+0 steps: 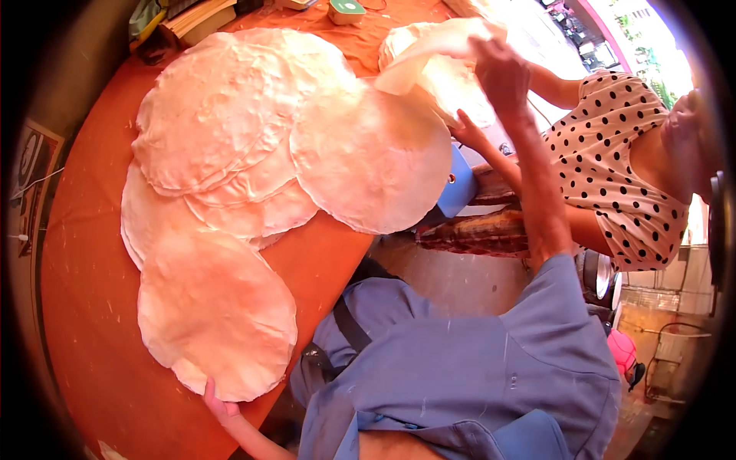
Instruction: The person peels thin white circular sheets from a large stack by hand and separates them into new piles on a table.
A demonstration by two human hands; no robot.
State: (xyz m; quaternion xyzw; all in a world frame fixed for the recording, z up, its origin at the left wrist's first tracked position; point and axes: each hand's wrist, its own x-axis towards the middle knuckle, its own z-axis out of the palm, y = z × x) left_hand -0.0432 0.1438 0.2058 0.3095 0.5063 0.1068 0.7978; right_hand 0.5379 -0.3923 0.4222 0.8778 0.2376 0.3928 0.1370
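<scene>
At the near edge of a thin, pale round flatbread (218, 314), my left hand (221, 406) pinches the rim with the thumb on top. Out to the upper right my right arm is stretched, and my right hand (502, 73) is closed on the edge of another thin flatbread (429, 57), which is lifted and curled. Below it, one round flatbread (376, 161) lies partly over the table's edge. A wide overlapping pile of flatbreads (222, 107) spreads across the table. A further stack (452, 80) sits beneath the lifted flatbread.
An orange-covered table (100, 245) carries the flatbreads. On the right, a person in a polka-dot top (613, 161) reaches one hand (471, 132) toward the far stack. A blue object (458, 184) is beside the table edge. A green-topped box (346, 11) stands at the back.
</scene>
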